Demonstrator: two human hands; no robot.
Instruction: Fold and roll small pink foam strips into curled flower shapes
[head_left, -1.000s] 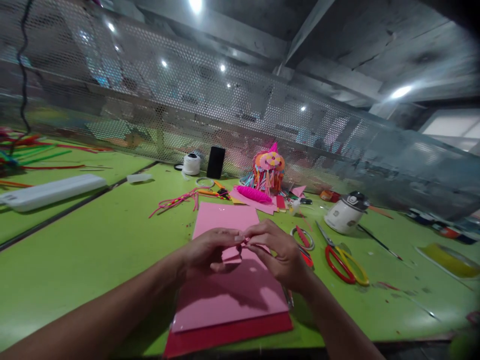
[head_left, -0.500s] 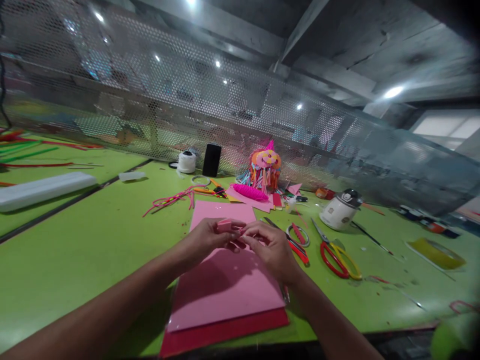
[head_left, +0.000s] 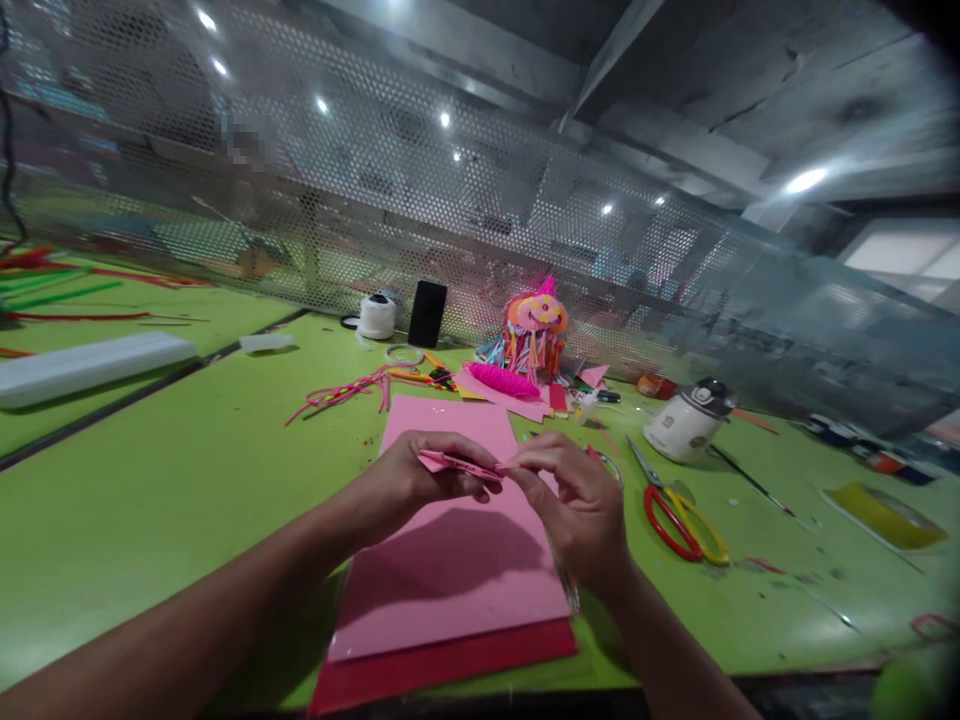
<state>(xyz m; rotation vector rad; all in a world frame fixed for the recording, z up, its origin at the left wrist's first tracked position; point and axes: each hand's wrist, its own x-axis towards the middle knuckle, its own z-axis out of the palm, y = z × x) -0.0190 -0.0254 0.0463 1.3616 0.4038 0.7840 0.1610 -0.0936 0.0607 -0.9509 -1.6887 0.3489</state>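
A small folded pink piece [head_left: 461,465] is pinched in my left hand [head_left: 420,470], above a large pink sheet [head_left: 450,590]. My right hand [head_left: 581,500] has its thumb and forefinger pressed together at the right end of that piece. Under the pink sheet lies a red sheet [head_left: 442,680], its front edge showing. Scissors with red and yellow handles [head_left: 682,520] lie open to the right of my right hand, which partly covers a roll of tape behind it.
Toward the back stand a colourful fringed figure [head_left: 538,325], a black phone [head_left: 427,313] and a white spool [head_left: 376,318]. A white pot [head_left: 688,422] stands at right. Pink cords [head_left: 337,395] and a white foam block [head_left: 97,365] lie left.
The folded pink piece has turned and now shows its narrow edge. My right hand has moved slightly right and its fingers have shifted to the piece's end. The view has shifted slightly.
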